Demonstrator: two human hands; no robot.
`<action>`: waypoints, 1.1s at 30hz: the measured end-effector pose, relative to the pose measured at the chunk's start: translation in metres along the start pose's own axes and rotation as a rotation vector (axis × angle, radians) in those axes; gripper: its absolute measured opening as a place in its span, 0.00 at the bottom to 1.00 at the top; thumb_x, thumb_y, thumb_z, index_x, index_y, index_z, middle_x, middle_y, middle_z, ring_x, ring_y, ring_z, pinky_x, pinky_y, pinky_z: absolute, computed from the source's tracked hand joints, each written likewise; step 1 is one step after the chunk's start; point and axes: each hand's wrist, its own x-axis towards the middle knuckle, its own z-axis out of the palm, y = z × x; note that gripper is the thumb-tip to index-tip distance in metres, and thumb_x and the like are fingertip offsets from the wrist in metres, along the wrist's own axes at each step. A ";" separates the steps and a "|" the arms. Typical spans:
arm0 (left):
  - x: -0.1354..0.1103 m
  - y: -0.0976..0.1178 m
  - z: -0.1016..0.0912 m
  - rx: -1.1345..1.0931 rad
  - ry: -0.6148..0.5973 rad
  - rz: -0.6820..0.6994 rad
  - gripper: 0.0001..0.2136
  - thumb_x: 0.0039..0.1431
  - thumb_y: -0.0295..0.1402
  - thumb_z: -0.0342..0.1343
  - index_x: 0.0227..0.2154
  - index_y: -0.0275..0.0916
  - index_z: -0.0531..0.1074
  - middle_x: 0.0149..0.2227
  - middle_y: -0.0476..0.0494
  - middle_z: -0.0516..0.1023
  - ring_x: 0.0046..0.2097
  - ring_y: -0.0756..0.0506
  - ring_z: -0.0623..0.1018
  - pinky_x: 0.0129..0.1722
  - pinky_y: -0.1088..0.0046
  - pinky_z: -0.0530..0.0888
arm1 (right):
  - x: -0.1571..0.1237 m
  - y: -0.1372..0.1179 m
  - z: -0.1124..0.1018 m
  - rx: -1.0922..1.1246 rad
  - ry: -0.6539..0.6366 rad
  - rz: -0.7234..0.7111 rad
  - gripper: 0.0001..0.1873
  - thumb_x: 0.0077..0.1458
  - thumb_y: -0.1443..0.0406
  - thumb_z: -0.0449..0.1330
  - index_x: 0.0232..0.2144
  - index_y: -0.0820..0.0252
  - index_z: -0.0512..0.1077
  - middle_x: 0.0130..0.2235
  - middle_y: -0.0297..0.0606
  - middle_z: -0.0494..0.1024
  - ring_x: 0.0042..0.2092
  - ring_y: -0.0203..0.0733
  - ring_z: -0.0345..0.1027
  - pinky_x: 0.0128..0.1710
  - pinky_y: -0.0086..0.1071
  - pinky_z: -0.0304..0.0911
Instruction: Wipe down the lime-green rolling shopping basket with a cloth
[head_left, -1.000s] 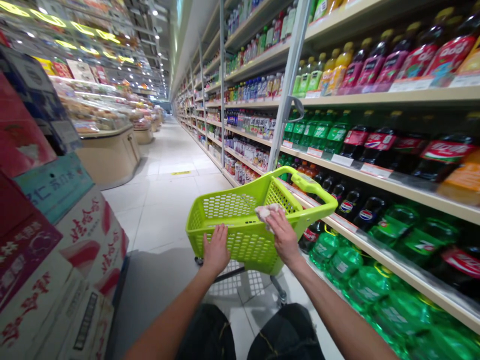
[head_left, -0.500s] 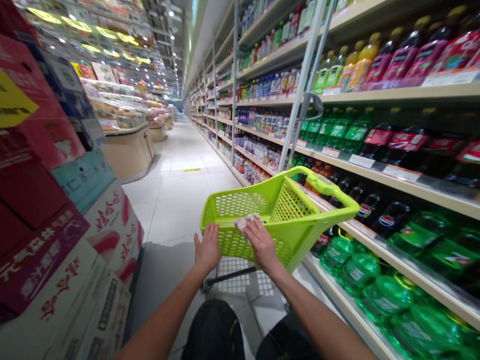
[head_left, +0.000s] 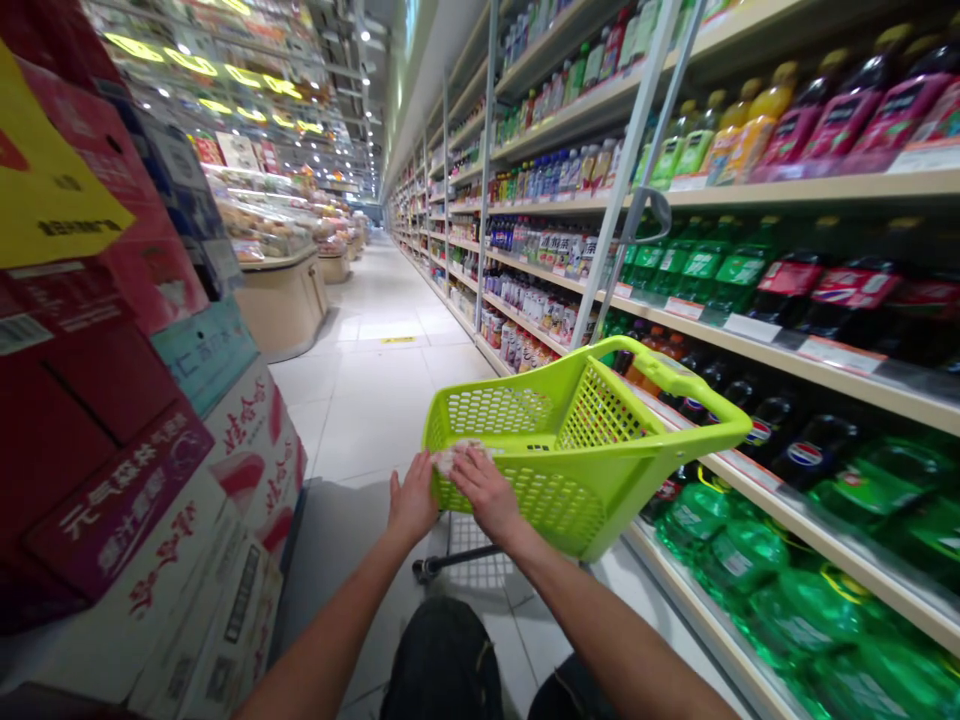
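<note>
A lime-green plastic shopping cart (head_left: 555, 495) with a perforated basket stands in front of my knees, its handle toward the shelves on the right. My left hand (head_left: 415, 500) grips the basket's near left corner, fingers over the rim and thumb apart. A crumpled pale pinkish cloth (head_left: 459, 453) lies on the near rim, close beside the left fingertips. Pressing it against the rim from above is my right hand (head_left: 486, 495), its fingers bent over the cloth. The cloth's underside is hidden. Through the basket's holes, no goods are plainly visible inside.
Shelves (head_left: 795, 350) of bottled drinks run along the right, close to the cart handle. Stacked drink cartons (head_left: 150, 480) rise at the left. A tiled aisle (head_left: 360, 390) stretches ahead, with a bakery-like display counter (head_left: 281, 300) at its left side.
My right hand has slid the cloth left along the near rim, up to my left hand. The left hand stays at the corner. The view has shifted slightly left.
</note>
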 end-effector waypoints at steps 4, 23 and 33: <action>-0.001 -0.008 -0.001 -0.053 -0.048 0.011 0.35 0.41 0.17 0.39 0.57 0.33 0.48 0.61 0.43 0.51 0.62 0.47 0.49 0.59 0.54 0.48 | -0.036 -0.013 0.037 0.006 -0.239 -0.012 0.10 0.55 0.69 0.53 0.37 0.61 0.73 0.41 0.42 0.76 0.50 0.42 0.63 0.50 0.39 0.60; 0.006 0.013 -0.009 0.102 0.041 0.083 0.27 0.48 0.19 0.38 0.54 0.37 0.56 0.59 0.42 0.57 0.61 0.45 0.53 0.57 0.47 0.48 | 0.017 0.003 -0.020 -0.123 -0.128 0.064 0.16 0.56 0.70 0.50 0.47 0.59 0.67 0.52 0.39 0.67 0.58 0.45 0.52 0.55 0.41 0.53; 0.008 0.027 0.004 0.158 0.101 0.101 0.28 0.47 0.19 0.37 0.55 0.34 0.55 0.59 0.38 0.56 0.59 0.42 0.57 0.56 0.45 0.47 | -0.057 0.132 -0.162 -0.450 -0.171 0.365 0.18 0.53 0.72 0.49 0.45 0.58 0.68 0.50 0.43 0.69 0.53 0.44 0.59 0.52 0.41 0.56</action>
